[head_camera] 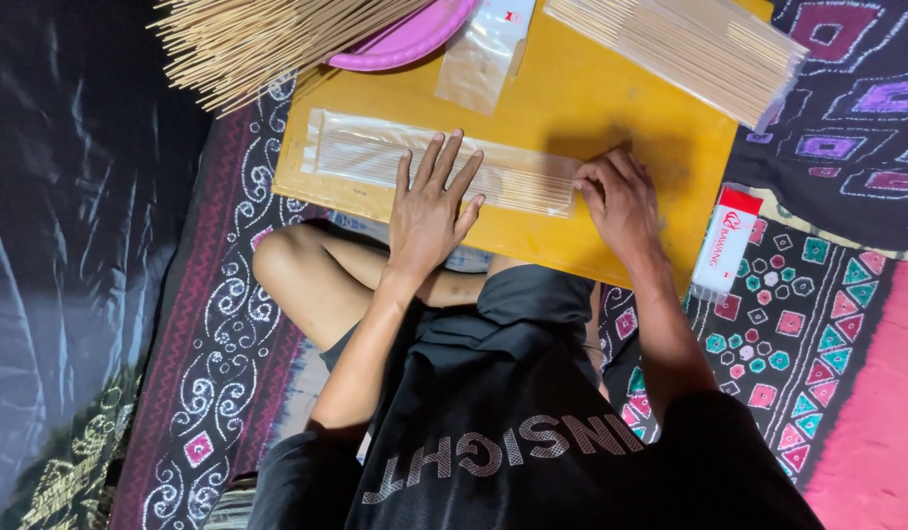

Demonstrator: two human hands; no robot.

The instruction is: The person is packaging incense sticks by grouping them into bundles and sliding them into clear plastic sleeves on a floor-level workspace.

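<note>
A clear plastic packet of thin wooden sticks [356, 157] lies flat along the near edge of a yellow board [591, 98]. My left hand [429, 211] presses flat on the middle of the packet, fingers spread. My right hand [621, 201] has its fingers curled at the packet's right end, pinching the open edge of the plastic against the board.
A loose heap of sticks [258, 39] overhangs a pink plate [415, 39] at the top left. An empty clear sleeve [483, 49] lies at the top middle, a filled stick bundle [690, 49] at the top right. A white and red pack [726, 240] lies on the patterned mat.
</note>
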